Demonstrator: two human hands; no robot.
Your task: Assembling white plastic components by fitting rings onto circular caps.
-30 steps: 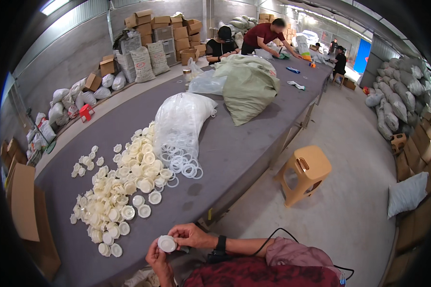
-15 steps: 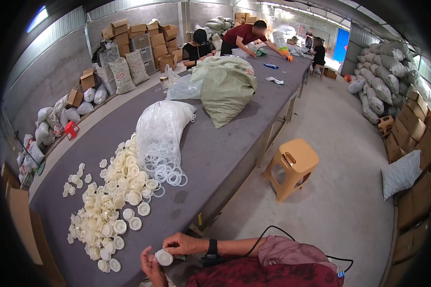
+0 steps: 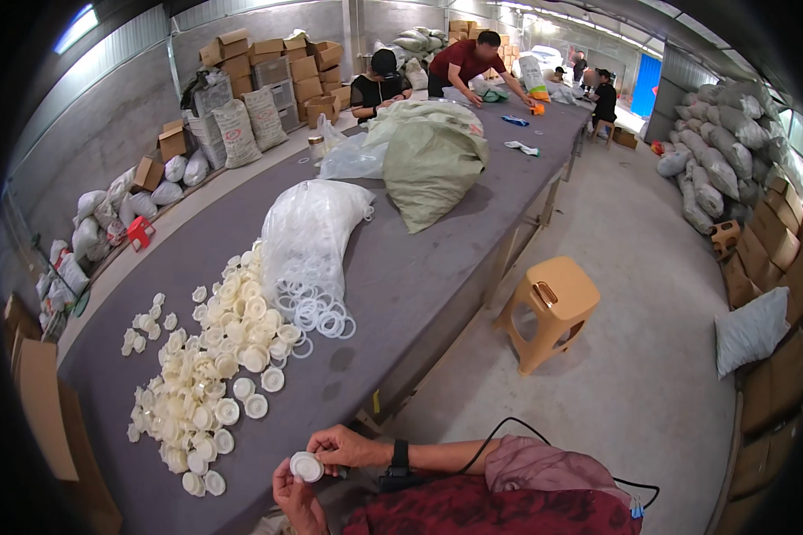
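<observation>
A white round plastic cap [image 3: 306, 466] is between my two hands at the table's near edge. My left hand [image 3: 296, 499] has its fingers and thumb closed about the cap's left and lower side. From the right, my right hand [image 3: 346, 448] pinches at the cap's edge; part of the fingertips is hidden. A raised ring shows on the cap's face. Beyond my hands lies a heap of cream-coloured caps [image 3: 207, 392], some single ones scattered about it. Clear white rings [image 3: 317, 312] spill from a translucent plastic bag [image 3: 305, 223] beside the heap.
A large green woven sack [image 3: 433, 165] lies farther along the grey table [image 3: 393, 294]. An orange stool [image 3: 553, 303] stands on the floor at right. Two people [image 3: 467, 67] are at the table's far side. Stacked sacks [image 3: 718, 134] and cartons [image 3: 772, 232] line the right.
The whole view has shifted slightly. My hands still hold the cap, its face now turned to show the ring more plainly. The person in red at the far side has moved their arms a little.
</observation>
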